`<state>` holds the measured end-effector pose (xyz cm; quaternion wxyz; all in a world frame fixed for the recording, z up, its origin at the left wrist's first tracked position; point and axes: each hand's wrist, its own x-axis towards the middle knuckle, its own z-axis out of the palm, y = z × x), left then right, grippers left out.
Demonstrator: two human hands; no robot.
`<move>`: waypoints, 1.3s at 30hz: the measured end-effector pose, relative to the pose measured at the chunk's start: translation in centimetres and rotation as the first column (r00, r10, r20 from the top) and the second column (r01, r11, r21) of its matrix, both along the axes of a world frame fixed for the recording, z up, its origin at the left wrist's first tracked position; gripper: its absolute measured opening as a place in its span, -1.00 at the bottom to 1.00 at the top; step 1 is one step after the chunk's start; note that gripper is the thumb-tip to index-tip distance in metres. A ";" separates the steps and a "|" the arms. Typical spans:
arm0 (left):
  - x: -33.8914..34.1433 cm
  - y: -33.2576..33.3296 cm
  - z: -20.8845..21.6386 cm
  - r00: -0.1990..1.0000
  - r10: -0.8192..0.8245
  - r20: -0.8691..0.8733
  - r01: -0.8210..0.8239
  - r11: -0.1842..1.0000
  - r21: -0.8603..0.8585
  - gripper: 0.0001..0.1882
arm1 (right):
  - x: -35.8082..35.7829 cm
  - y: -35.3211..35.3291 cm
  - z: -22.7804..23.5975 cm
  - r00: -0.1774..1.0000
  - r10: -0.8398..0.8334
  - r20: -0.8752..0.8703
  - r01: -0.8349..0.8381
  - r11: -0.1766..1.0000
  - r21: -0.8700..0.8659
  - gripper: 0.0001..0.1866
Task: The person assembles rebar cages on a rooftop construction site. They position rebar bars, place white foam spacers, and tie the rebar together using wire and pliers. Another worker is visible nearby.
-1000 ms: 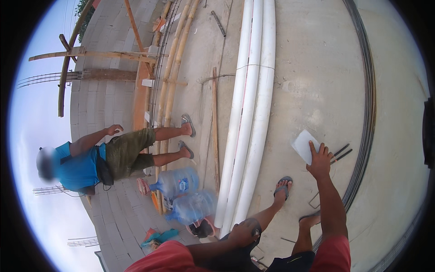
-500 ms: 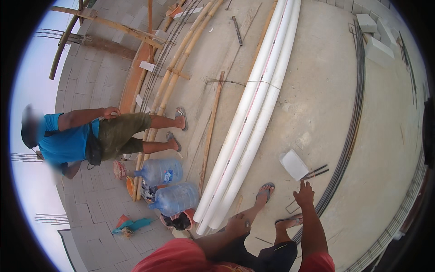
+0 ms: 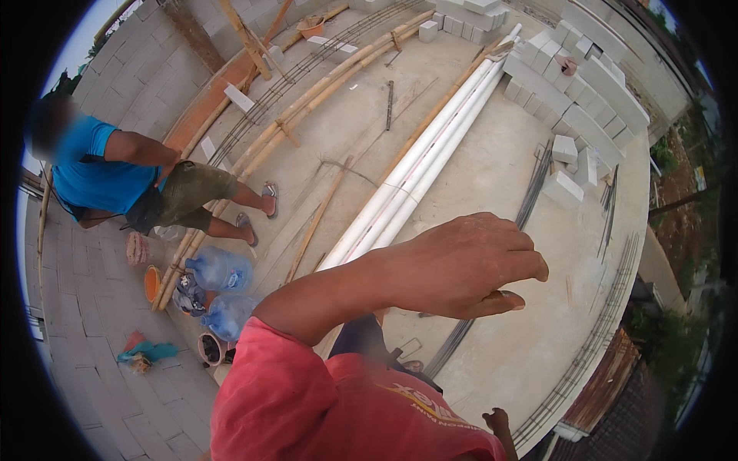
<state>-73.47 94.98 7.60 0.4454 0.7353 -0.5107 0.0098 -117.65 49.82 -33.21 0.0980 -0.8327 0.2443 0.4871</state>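
My left hand (image 3: pixel 477 265) is raised high, large in the view, the forearm slanting across from a red sleeve (image 3: pixel 269 384). Its fingers bend loosely downward with the thumb apart, and nothing shows in it. Beneath the forearm, long white pipes (image 3: pixel 396 192) lie tied together on the concrete floor; their near ends are covered by my arm. Low at the right edge of my body is my right hand (image 3: pixel 498 421), small and partly turned away, so its grip is unclear. Dark steel bars (image 3: pixel 533 192) run along the floor behind my left hand, which hides their middle.
A person in a blue shirt (image 3: pixel 111 169) stands at the left by bamboo poles (image 3: pixel 307 100). Clear blue water jugs (image 3: pixel 223 269) lie near a grey block wall (image 3: pixel 100 323). Pale blocks (image 3: pixel 561 92) are stacked far right. Steel mesh (image 3: pixel 584 353) follows the right slab edge.
My left hand has risen from my thigh across the view. My right hand has moved down, away from the white block and black-handled tool. The view has tilted and shifted right.
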 end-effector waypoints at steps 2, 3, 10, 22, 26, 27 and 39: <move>-0.6 2.0 7.9 0.955 -0.189 0.230 0.142 0.969 0.204 -0.79 | 3.7 -0.1 1.1 0.988 -0.053 0.147 0.054 0.999 -0.003 -0.34; -1.0 3.5 9.9 0.932 -0.214 0.293 0.162 0.968 0.190 -0.80 | 6.8 1.4 2.9 0.976 -0.095 0.198 0.095 0.995 0.012 -0.34; 5.8 7.3 9.2 0.866 -0.211 0.454 0.195 0.977 0.082 -0.85 | 13.0 14.3 5.3 0.965 -0.237 0.109 0.221 0.965 0.140 -0.36; 25.8 14.2 2.8 0.949 0.194 0.247 -0.211 0.976 0.044 -0.77 | 36.1 9.9 -2.0 0.999 -0.029 0.023 0.025 0.982 0.187 -0.41; 35.9 12.9 -2.5 0.918 0.391 0.065 -0.394 0.918 0.052 -0.83 | 51.9 7.7 -6.9 0.999 0.007 0.032 -0.015 0.964 0.266 -0.41; 38.5 12.6 -4.4 0.879 0.477 -0.011 -0.474 0.876 0.091 -0.85 | 56.1 6.8 -8.3 0.999 0.023 0.033 -0.031 0.958 0.287 -0.41; 35.5 23.5 -37.1 0.041 0.991 -0.126 -0.226 0.132 0.965 -0.56 | 100.9 7.5 -3.2 0.889 0.441 0.124 -0.457 0.829 0.322 -0.42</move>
